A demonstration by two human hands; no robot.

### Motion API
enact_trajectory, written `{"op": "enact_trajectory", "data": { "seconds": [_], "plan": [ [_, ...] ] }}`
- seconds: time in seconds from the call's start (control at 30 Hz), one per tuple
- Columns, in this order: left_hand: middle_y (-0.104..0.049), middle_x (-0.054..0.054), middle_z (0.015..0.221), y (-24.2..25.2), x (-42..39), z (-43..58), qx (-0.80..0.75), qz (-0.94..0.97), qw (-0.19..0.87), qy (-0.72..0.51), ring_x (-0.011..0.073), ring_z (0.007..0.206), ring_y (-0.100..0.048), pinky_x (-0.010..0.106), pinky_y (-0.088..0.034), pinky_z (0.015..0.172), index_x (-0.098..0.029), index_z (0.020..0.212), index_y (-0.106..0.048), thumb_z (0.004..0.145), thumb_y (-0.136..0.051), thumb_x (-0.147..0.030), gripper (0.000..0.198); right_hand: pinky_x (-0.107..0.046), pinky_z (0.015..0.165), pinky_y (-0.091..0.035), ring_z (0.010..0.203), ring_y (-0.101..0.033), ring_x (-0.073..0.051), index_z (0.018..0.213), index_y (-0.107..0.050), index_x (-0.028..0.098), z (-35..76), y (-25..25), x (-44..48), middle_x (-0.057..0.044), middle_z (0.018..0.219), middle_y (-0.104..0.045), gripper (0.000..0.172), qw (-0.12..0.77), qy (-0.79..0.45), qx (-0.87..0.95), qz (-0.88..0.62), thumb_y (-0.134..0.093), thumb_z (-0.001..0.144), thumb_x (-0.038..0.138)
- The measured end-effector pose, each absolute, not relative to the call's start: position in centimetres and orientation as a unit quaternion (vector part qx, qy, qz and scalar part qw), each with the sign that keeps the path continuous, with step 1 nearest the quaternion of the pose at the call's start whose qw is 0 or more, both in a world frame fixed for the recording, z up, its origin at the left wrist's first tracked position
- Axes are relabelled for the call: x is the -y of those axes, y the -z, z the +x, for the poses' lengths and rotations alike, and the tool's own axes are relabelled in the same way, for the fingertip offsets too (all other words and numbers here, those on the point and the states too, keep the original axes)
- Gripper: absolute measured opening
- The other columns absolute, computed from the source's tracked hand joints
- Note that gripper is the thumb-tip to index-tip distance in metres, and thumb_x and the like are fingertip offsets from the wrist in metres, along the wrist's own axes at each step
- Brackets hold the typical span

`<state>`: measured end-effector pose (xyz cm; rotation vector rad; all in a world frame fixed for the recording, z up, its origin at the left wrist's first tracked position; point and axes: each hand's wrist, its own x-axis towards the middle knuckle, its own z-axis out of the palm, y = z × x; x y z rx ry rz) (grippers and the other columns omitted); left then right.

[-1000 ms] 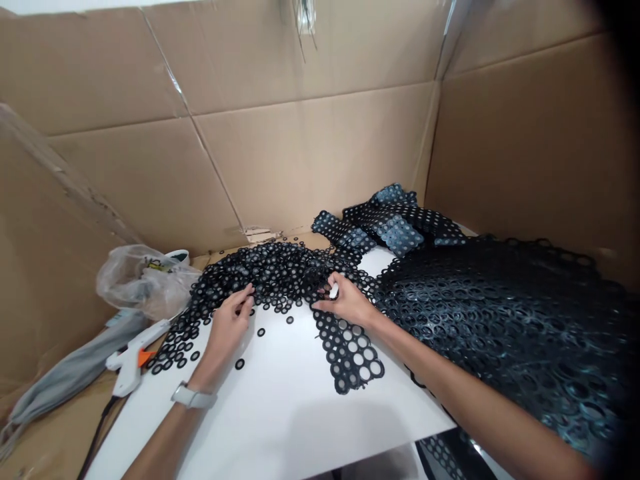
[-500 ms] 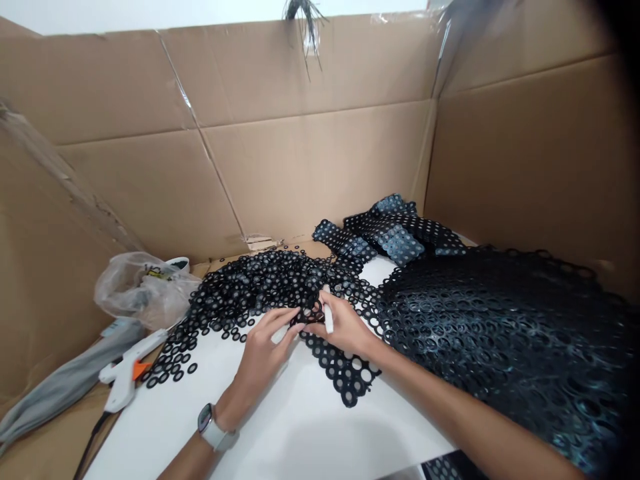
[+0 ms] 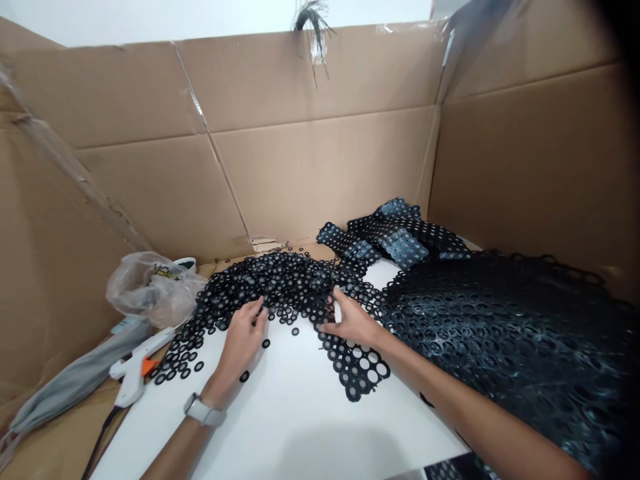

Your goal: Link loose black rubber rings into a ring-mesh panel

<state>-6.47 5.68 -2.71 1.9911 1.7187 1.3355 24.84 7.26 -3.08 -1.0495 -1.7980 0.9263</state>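
Left hand (image 3: 244, 335) fingers lie open on the near edge of the glossy loose black rings (image 3: 280, 280). Right hand (image 3: 354, 324) fingers pinch a small white stick (image 3: 337, 298) and rest on the flat, lattice-like ring strip (image 3: 359, 365).

Creased cardboard walls (image 3: 325, 160) enclose a white board (image 3: 300, 413); beyond, perhaps pale wall (image 3: 150, 17).

We look through one head-worn camera, facing forward and down onto the white tabletop (image 3: 300, 427). It sits close, within arm's reach: the left hand (image 3: 243, 337) and right hand (image 3: 355, 323) fill mid-frame, and cardboard walls (image 3: 325, 167) close the far side.
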Motion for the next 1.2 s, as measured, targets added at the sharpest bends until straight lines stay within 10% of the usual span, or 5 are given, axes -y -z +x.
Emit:
{"op": "enact_trajectory", "data": {
  "seconds": [0.13,0.4,0.7,1.0,1.2],
  "plan": [
    [-0.073,0.019,0.141,3.2,-4.6,-4.3,-0.565,0.692,0.041,-0.448,0.0419,0.136,-0.063,0.069,-0.043,0.123,-0.020,0.141,-0.075,0.102,-0.069,-0.051,0.050,-0.034,0.080,-0.048,0.083,-0.062,-0.023,0.092,-0.055,0.026,24.8,3.1,-7.2,0.004,0.089,-0.065,0.042,0.414,-0.393,0.704,-0.423,-0.088,0.069,0.017],
    [-0.078,0.008,0.130,1.6,-1.3,0.3,-0.434,0.783,0.116,-0.431,0.0268,0.123,-0.073,0.044,-0.058,0.112,-0.033,0.137,-0.080,0.109,-0.069,-0.038,0.031,-0.032,0.077,-0.047,0.085,-0.065,-0.023,0.089,-0.054,0.026,23.2,1.5,-5.5,0.004,0.089,-0.067,0.038,0.443,-0.409,0.701,-0.380,-0.090,0.078,0.029],
    [-0.085,0.011,0.101,1.5,-3.5,-3.3,-0.534,0.668,0.206,-0.475,0.0247,0.086,-0.078,0.035,-0.063,0.077,-0.019,0.100,-0.086,0.112,-0.055,-0.056,0.049,-0.030,0.071,-0.039,0.080,-0.063,-0.023,0.088,-0.043,0.028,23.3,1.7,-4.9,0.004,0.086,-0.068,0.037,0.411,-0.374,0.731,-0.396,-0.078,0.080,0.020],
    [-0.076,0.013,0.131,2.5,-5.1,-5.8,-0.571,0.678,0.072,-0.457,0.0283,0.102,-0.075,0.045,-0.063,0.089,-0.023,0.141,-0.075,0.096,-0.069,-0.034,0.047,-0.029,0.063,-0.036,0.064,-0.056,-0.020,0.095,-0.043,0.029,24.5,2.9,-6.4,0.010,0.069,-0.054,0.049,0.340,-0.403,0.716,-0.457,-0.083,0.069,0.016],
    [-0.074,0.008,0.131,1.6,-1.9,-0.8,-0.456,0.778,0.039,-0.431,0.0273,0.123,-0.072,0.045,-0.061,0.108,-0.031,0.133,-0.078,0.107,-0.069,-0.031,0.028,-0.030,0.074,-0.047,0.089,-0.068,-0.023,0.095,-0.042,0.028,24.0,2.3,-6.0,0.004,0.092,-0.068,0.048,0.397,-0.446,0.678,-0.428,-0.084,0.074,0.023]
  ]
}}
